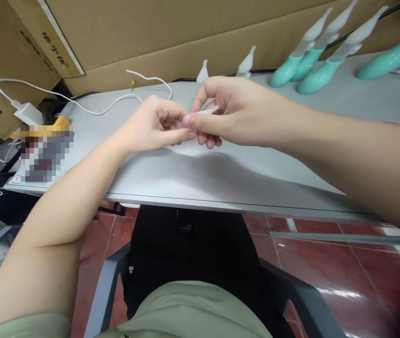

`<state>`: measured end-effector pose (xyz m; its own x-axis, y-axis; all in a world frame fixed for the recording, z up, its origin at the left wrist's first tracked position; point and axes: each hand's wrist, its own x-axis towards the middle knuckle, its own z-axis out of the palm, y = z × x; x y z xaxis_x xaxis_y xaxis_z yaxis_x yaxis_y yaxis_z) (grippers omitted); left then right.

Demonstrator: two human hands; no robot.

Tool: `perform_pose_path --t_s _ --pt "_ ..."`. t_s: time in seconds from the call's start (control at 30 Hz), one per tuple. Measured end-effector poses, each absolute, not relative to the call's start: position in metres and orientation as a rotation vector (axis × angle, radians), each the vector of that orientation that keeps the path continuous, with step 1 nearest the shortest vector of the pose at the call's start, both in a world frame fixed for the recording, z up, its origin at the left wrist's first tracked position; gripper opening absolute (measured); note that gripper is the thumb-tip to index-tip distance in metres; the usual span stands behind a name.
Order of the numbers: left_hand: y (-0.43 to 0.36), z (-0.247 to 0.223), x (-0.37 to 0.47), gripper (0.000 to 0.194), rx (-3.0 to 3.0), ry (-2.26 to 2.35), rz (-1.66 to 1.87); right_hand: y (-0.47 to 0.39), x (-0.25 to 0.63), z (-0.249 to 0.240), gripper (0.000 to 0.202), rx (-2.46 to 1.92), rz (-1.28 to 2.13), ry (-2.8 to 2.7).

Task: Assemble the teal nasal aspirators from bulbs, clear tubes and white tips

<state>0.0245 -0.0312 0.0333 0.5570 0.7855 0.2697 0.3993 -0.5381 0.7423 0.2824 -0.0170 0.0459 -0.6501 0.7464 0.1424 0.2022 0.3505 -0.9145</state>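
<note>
Both my hands meet above the grey table (pixel 171 173). Between them is a small translucent white nozzle piece (pixel 209 111), its tip pointing right. My right hand (pixel 230 110) pinches it between thumb and fingers. My left hand (pixel 159 123) is closed at its other end, with fingers curled round a part mostly hidden from view. Just behind my hands, a white nozzle tip (pixel 203 72) stands upright, its lower part covered by my right hand. Another white-tipped piece (pixel 246 63) stands a little to the right.
Several teal bulbs with white nozzles (pixel 321 77) lie at the back right, near a teal bulb (pixel 389 61) at the edge. A white cable (pixel 106 111) runs to a charger (pixel 29 113) on the left, beside a yellow object (pixel 57 126). Cardboard (pixel 143 33) stands behind.
</note>
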Motion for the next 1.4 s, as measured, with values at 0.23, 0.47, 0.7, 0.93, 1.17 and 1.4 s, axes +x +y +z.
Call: perform_pose_path --t_s 0.23,0.47,0.7,0.93,1.17,1.4 --pt "-0.024 0.047 0.000 0.063 2.104 0.997 0.746 -0.017 0.262 0.052 0.038 -0.730 1.293 -1.996" --pt "-0.018 0.046 -0.016 0.050 2.153 1.063 0.637 -0.017 0.254 0.017 0.025 -0.688 1.282 -1.927" --pt "-0.022 0.049 -0.013 0.053 2.209 1.093 0.612 -0.019 0.252 0.010 0.033 -0.658 1.184 -1.912" --pt "-0.021 0.045 -0.009 0.050 2.216 1.068 0.545 -0.016 0.251 0.001 0.040 -0.700 1.135 -1.952" --pt "-0.016 0.054 -0.033 0.077 2.387 1.085 1.006 -0.016 0.253 0.006 0.028 -0.752 1.202 -1.939" --pt "0.010 0.035 -0.045 0.068 2.410 1.260 0.723 -0.010 0.259 0.013 0.026 -0.882 1.185 -1.923"
